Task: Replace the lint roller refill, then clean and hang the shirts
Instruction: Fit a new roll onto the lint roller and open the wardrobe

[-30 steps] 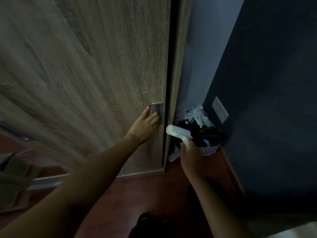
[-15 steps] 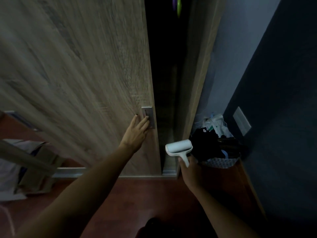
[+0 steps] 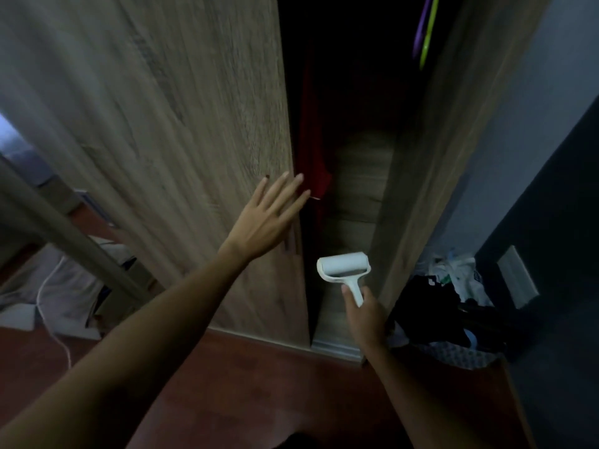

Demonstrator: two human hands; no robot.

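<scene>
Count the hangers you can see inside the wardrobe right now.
2: a purple hanger and a green hanger, side by side at the top right of the opening. The dark interior may hide more.

White lint roller (image 3: 343, 266), wood-grain door (image 3: 162, 124), red garment (image 3: 312, 150).
</scene>
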